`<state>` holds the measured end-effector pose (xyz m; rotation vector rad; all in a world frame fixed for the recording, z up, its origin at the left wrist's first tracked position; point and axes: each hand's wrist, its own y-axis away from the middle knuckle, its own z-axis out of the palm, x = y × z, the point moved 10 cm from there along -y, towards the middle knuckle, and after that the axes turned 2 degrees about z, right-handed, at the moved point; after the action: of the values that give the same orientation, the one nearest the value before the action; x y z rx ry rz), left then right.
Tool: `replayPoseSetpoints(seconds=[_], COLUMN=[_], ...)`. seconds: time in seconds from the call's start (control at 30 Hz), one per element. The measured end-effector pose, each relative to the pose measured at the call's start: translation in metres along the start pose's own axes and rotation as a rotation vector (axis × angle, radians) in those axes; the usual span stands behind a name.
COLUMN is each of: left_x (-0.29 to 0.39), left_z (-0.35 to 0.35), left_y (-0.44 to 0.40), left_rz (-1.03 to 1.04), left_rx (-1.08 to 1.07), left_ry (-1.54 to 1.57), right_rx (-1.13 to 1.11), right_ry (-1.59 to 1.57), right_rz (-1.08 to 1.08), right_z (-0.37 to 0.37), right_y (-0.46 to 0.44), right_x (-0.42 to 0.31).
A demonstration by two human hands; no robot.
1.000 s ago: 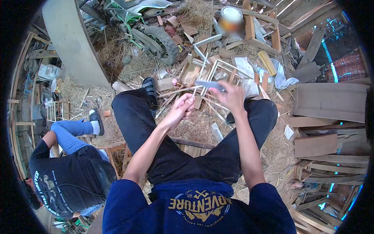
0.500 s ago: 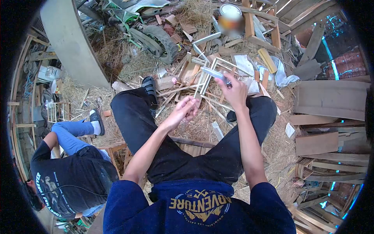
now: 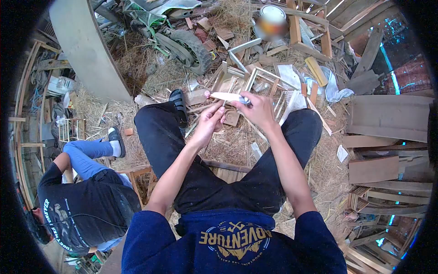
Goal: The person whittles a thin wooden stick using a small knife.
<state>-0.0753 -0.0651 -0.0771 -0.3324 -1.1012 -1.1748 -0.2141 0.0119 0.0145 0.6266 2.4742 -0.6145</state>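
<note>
My right hand (image 3: 260, 111) is closed round the handle of a knife (image 3: 226, 97), its broad pale blade pointing left. Just beneath the blade, my left hand (image 3: 207, 124) pinches a thin wooden stick (image 3: 224, 103), most of which the fingers and blade hide. Blade and stick lie close together, and I cannot tell whether they touch. Beyond the hands, a wooden frame with thin bars (image 3: 273, 82) rests on the straw-covered ground, with a small square wooden block (image 3: 232, 118) nearer to me.
Another person (image 3: 86, 210) in a dark shirt sits at my left. A paint can (image 3: 271, 23) stands at the back among wood scraps. A wheel (image 3: 191, 52) lies ahead. A large curved board (image 3: 86, 50) leans at the upper left, and planks (image 3: 374, 169) line the right.
My right hand has moved left and down, bringing the knife to the stick in my left hand. The left hand has shifted slightly, and its stick now shows less.
</note>
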Motion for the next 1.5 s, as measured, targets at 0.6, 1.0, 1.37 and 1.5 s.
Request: replayPoseSetpoints(seconds=[0.6,1.0,1.37,1.5], left_x=[0.012,0.009,-0.002,-0.014], left_z=[0.013,0.003,0.003,0.001], left_y=[0.032,0.012,0.013,0.018], left_rz=[-0.118,-0.061,-0.092,-0.142], left_rx=[-0.207,-0.055,-0.031,-0.065], left_ry=[-0.078,0.091,0.142,0.047], right_rx=[0.282,0.092,0.110,0.057], right_ry=[-0.055,0.000,0.134,0.154], right_rz=[0.288,-0.071,0.017,-0.062], right_z=[-0.071,-0.027,-0.026,-0.017], right_y=[0.004,0.025,-0.001,0.006], right_x=[0.069,-0.002,0.018,0.000])
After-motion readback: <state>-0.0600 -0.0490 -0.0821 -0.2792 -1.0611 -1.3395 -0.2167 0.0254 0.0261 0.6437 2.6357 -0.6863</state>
